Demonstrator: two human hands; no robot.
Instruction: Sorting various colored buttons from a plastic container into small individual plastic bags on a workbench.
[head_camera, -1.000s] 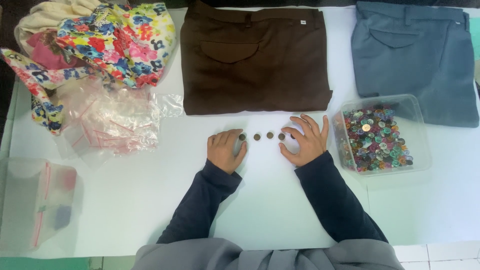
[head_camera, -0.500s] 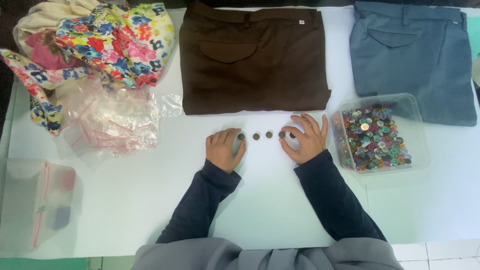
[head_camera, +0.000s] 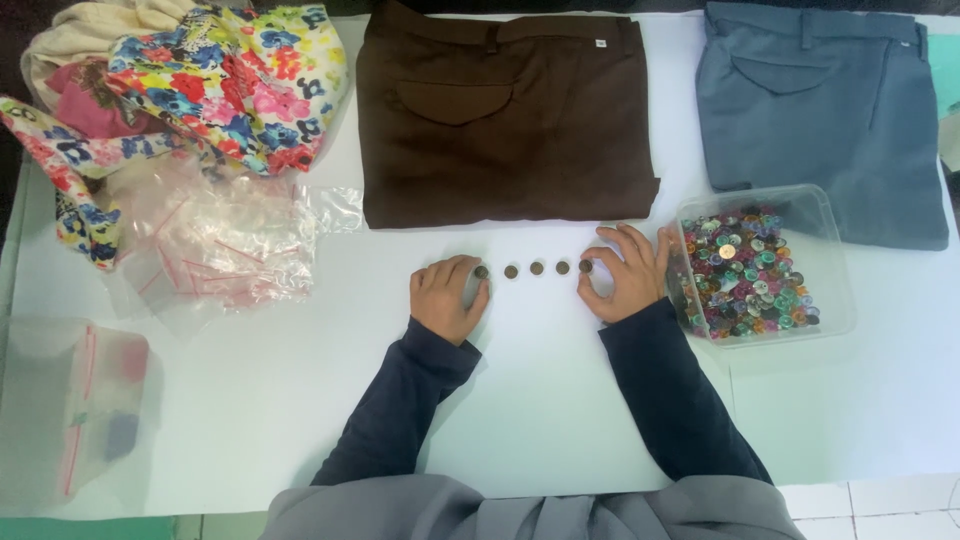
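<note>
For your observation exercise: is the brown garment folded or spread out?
Folded: the brown trousers lie as a compact rectangle with straight edges.

Bright even overhead light, soft shadows, sharp ctr, slight edge blur.

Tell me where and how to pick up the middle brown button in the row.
Pinch the middle brown button by its rim, from straight above. It lies flat on the white table, with neighbouring buttons close on both sides, so set the fingertips on its near and far edges.
</note>
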